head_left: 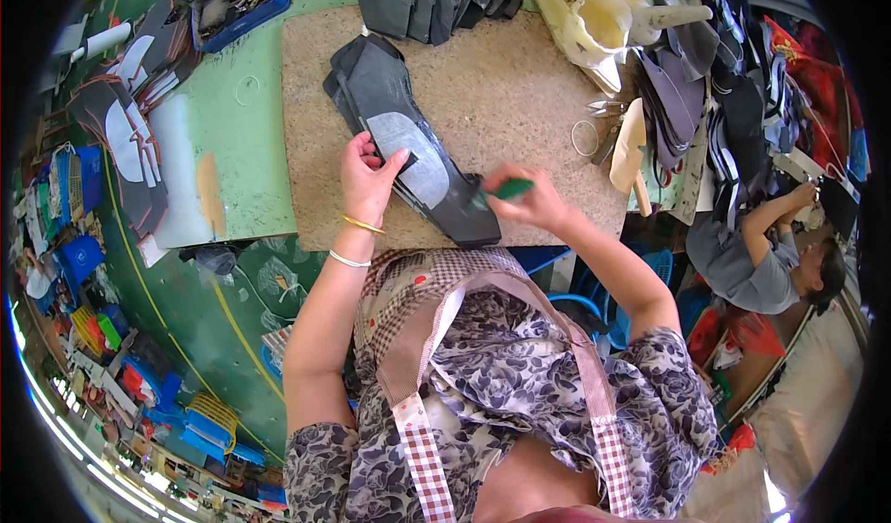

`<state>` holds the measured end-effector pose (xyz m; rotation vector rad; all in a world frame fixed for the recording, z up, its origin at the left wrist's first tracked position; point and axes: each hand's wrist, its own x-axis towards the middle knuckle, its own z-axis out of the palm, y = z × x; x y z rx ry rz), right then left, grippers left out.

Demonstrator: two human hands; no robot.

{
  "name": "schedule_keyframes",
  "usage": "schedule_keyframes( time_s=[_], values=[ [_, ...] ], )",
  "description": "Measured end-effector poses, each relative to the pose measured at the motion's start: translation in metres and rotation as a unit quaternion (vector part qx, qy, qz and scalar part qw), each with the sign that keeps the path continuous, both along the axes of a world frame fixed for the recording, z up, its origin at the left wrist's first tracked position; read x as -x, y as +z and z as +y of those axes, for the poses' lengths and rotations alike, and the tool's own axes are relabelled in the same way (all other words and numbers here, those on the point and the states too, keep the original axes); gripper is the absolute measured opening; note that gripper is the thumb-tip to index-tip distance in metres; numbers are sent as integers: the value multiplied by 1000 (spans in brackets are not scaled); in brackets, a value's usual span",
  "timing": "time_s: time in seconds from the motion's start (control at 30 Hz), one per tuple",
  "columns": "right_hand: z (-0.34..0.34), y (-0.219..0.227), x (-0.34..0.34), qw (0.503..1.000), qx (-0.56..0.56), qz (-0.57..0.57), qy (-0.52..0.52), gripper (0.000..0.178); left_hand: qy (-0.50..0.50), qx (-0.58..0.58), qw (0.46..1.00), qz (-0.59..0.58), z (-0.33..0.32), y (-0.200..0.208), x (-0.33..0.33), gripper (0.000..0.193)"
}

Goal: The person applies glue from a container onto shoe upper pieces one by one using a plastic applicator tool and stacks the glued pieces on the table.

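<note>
Up at the far left, a blue tray (243,39) holds a jumble of dark, grimy tools; over on the far right, a cream-yellow pot (560,36) has a thick, crusted coating and a pale stick (673,16) jutting from its side. Down on the left, blue bins (82,257) and a yellow crate (210,421) sit on the floor, contents too small to tell.

To the surface: a speckled brown board (538,124) on a green tabletop (251,152), green floor (176,309) with yellow lines beyond, and another person (756,272) in grey working at the right.

And centre board, here's the stack of dark panels (371,87), flat, angular, bent mid-length, lying aslant toward the near edge, with 1 smooth, light-grey rounded patch (408,156) on top. The 2 hands are apart: the left hand (368,180) has fingers curled at the stack's edge, thumb over the patch's rim, though whether it grips I cannot tell; the right hand (529,200), blurred, is closed round a green tool (512,189) at the stack's lower end. Metal snippers (608,107) and a cream blade with a wooden handle (630,147) lie to the right, and more dark panels (436,3) fan out at the far edge.
</note>
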<state>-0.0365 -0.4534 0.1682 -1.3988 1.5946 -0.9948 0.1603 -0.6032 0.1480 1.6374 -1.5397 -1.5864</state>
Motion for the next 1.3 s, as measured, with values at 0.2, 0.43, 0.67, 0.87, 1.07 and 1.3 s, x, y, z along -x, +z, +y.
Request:
schedule_keyframes(
  time_s=[0.2,0.43,0.67,0.87,1.07,1.3],
  values=[
    [-33,28,4,972,-53,-156,-170,19,7,-43,997,58,-2,1,-10,58],
    [-145,13,0,974,30,-8,-224,18,-2,-203,955,217,-7,6,-18,40],
    [-123,6,-16,984,-105,-66,-125,19,-72,-202,947,237,0,25,-37,42],
    [-131,4,-18,995,-63,18,-79,16,-234,-40,940,244,1,49,-62,54],
    [-111,3,-17,992,-80,19,-99,14,-139,-7,913,382,-160,111,-20,47],
    [-109,19,-31,975,-90,-48,-197,9,-303,-49,897,319,-332,21,96,37]
  ],
)
